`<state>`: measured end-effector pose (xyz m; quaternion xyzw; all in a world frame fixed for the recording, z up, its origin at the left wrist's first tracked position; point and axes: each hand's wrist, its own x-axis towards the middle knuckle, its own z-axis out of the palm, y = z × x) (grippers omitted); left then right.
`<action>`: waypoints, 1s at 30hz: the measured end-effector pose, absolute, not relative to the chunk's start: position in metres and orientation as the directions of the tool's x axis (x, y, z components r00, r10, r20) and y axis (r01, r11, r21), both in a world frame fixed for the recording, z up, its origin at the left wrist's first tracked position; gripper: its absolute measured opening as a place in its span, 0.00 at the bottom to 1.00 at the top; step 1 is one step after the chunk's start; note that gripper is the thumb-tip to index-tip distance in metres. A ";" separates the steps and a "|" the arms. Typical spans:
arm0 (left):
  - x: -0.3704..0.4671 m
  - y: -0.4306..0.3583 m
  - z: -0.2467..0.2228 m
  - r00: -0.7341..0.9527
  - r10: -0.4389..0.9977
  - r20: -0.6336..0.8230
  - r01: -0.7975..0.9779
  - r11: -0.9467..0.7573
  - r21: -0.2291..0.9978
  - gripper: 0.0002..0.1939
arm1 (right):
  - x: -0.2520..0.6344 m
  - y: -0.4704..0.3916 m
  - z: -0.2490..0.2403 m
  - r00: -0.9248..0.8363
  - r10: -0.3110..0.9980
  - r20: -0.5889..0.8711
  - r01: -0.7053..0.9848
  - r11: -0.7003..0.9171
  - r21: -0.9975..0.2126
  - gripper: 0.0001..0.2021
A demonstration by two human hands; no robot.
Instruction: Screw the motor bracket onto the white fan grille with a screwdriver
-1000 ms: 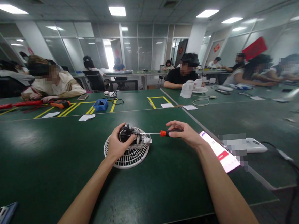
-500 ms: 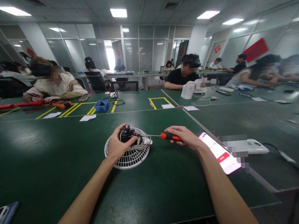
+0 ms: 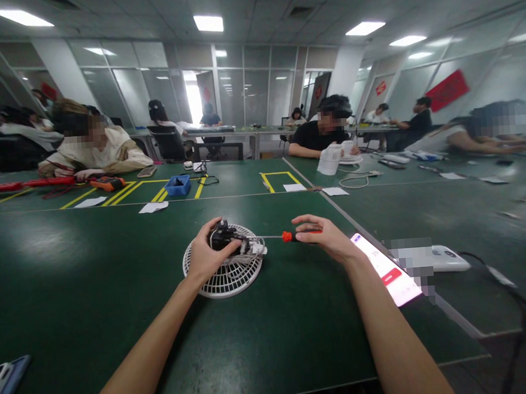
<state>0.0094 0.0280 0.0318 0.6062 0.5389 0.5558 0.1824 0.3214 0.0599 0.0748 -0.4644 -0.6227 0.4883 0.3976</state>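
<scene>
My left hand (image 3: 206, 249) is closed round a black fan motor (image 3: 221, 236), thumb on the near side and fingers on the far side. Beneath the motor lies a round white fan grille (image 3: 227, 283), flat on the table. White wires (image 3: 253, 247) are bunched at the motor's right side. A red and black screwdriver (image 3: 287, 236) lies level, its shaft reaching left to the motor; where its tip sits is too small to make out. Around the screwdriver's handle is my right hand (image 3: 324, 236), thumb hidden, fingers partly lifted and curved over it.
A lit phone (image 3: 387, 269) lies by my right forearm, with a white power strip (image 3: 450, 258) beyond it. Another phone (image 3: 6, 383) is at the near left. Across the green table (image 3: 93, 281) are a blue bin (image 3: 178, 185), paper slips and people working.
The fingers of my right hand have loosened and lifted a little around the screwdriver handle. My left hand, the motor and the grille hold their place.
</scene>
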 end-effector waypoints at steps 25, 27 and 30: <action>0.008 0.030 0.030 -0.192 0.855 0.482 0.451 -0.359 0.817 0.36 | 0.321 0.062 0.074 -0.218 0.976 -0.018 0.280 0.045 -0.959 0.25; 0.008 0.029 0.031 -0.194 0.857 0.477 0.448 -0.355 0.821 0.36 | 0.321 0.061 0.073 -0.228 0.974 0.006 0.246 0.063 -0.967 0.25; 0.009 0.028 0.031 -0.193 0.857 0.477 0.450 -0.355 0.820 0.36 | 0.320 0.060 0.074 -0.248 0.968 0.046 0.191 0.096 -0.977 0.24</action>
